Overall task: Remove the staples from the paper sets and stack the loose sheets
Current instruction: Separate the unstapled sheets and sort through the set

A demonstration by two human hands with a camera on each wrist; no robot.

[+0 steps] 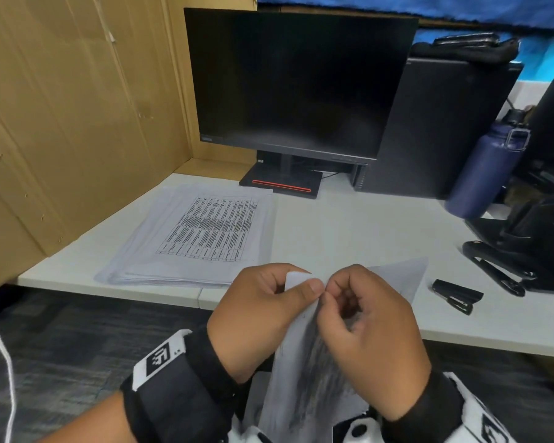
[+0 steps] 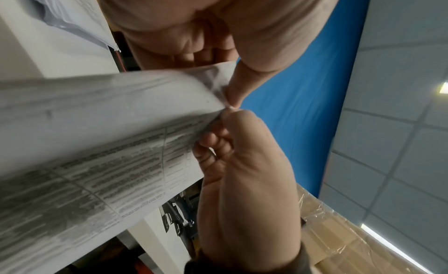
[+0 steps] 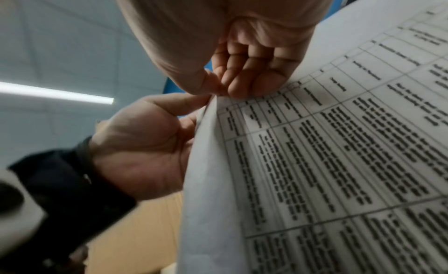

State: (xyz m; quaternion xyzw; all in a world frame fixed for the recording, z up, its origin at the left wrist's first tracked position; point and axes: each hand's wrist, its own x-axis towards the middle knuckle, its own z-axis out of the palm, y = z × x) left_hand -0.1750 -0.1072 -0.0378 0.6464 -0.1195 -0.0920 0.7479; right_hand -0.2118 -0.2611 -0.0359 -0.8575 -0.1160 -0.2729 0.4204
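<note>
Both hands meet at one corner of a paper set [image 1: 304, 356] held in the air just in front of the near edge of the white desk [image 1: 349, 225]. The left hand [image 1: 256, 314] has its thumb laid across the folded-over corner and its fingers curled behind, so the corner is pinched between them; the sheets hang down from that grip between the two wrists toward the person's lap. The right hand [image 1: 368, 334] comes in from the other side with thumb and forefinger closed together on the same corner, right against the left thumb tip, the other fingers curled into the palm. In the right wrist view the printed table on the top sheet faces the camera and the fingertips [image 3: 232, 86] press on its upper corner, while another sheet is peeled away to the left. The staple itself is too small to make out. A stack of loose sheets [image 1: 192, 238] lies flat on the desk ahead and to the left of the hands, well apart from them. A black staple remover [image 1: 457, 297] sits on the desk to the right of the right hand, and a black stapler [image 1: 493, 266] lies just beyond it.
</note>
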